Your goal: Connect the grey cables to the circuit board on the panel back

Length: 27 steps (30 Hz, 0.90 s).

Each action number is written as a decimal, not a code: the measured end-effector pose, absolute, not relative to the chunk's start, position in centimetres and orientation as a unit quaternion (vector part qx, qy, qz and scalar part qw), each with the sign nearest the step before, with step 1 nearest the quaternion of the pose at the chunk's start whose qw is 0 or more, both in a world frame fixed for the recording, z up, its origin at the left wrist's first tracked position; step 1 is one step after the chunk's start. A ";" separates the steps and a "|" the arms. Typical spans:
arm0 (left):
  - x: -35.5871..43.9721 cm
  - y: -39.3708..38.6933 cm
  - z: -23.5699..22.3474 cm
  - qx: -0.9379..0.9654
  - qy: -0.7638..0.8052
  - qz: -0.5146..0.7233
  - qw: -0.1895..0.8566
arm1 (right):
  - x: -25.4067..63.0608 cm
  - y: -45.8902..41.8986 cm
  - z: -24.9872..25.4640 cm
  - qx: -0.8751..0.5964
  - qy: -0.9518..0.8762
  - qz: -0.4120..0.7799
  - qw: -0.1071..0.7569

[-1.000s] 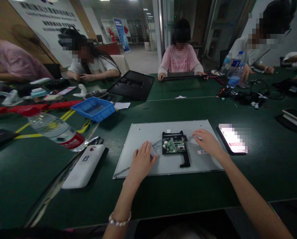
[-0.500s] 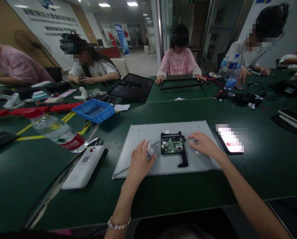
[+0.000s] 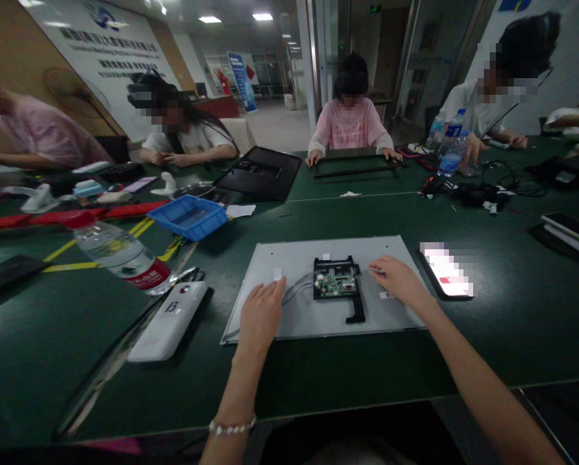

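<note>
A light grey flat panel (image 3: 309, 323) lies on the green table in front of me. On its middle sits a green circuit board (image 3: 335, 282) in a black bracket (image 3: 356, 310). Thin grey wires (image 3: 296, 287) run left from the board and pass under my left hand (image 3: 262, 313). That hand rests on the panel's left part with fingers stretched out, beside a small white tape piece (image 3: 278, 274). Right of the board, my right hand (image 3: 397, 276) is closed, fingertips pinched around something small that I cannot make out. Another white tape piece (image 3: 386, 295) lies under its palm.
A lit phone (image 3: 447, 271) lies right of the panel. To the left are a white device marked 13 (image 3: 170, 323), a tilted water bottle (image 3: 125, 258) and a blue tray (image 3: 190, 229). Across the table, a person (image 3: 350, 123) holds a black frame (image 3: 352, 173).
My left hand has moved left and slightly down, away from the board. The white tape piece by its fingers now shows beyond the fingertips. My right hand has barely moved.
</note>
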<state>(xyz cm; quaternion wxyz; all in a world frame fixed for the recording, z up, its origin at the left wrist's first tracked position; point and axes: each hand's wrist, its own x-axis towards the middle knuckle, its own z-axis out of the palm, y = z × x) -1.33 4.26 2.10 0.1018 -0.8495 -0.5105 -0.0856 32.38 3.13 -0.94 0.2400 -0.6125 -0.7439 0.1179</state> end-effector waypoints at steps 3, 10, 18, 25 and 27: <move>-2.2 4.6 2.4 -0.839 -0.529 -0.075 0.105 | 32.7 3.4 -1.4 -0.631 -0.729 0.114 0.239; -2.5 4.4 2.3 -0.811 -0.574 -0.097 0.066 | 32.8 3.9 -2.3 -0.619 -0.723 0.111 0.287; -0.4 5.6 6.1 -0.806 -0.566 -0.164 0.043 | 32.0 4.3 -2.6 -0.613 -0.697 0.109 0.356; 5.6 10.6 5.6 -0.864 -0.490 -0.116 0.000 | 31.5 4.3 -2.6 -0.604 -0.702 0.115 0.359; 7.2 11.5 4.7 -0.888 -0.454 -0.071 0.008 | 31.5 4.3 -2.5 -0.604 -0.703 0.116 0.357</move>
